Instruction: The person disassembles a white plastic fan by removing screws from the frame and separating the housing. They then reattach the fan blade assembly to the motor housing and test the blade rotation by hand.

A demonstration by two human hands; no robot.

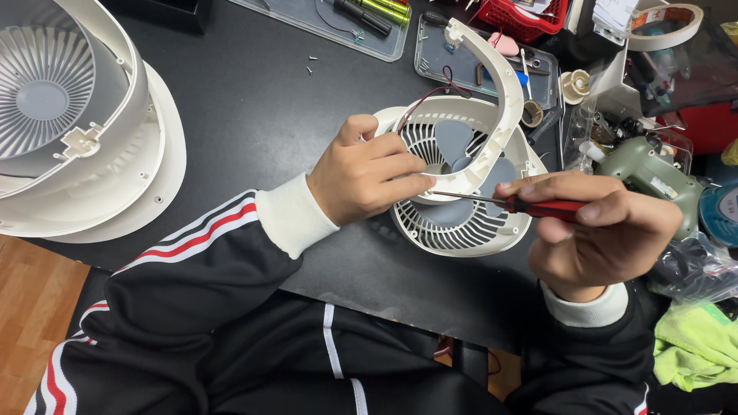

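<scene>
The right hand [607, 234] has its grip clenched around a red-handled screwdriver [538, 206], whose tip points left to the curved white bracket [503, 92]. The left hand [365, 173] grasps this bracket on the small white fan [461, 223], at the centre of the frame on the black desk [254, 107]. Larger fan housings [77, 123] lie at the upper left.

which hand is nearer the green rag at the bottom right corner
Right. The right hand, holding the red screwdriver, sits just up and left of the green rag. The left hand rests on the fan, far to the rag's left.
</scene>
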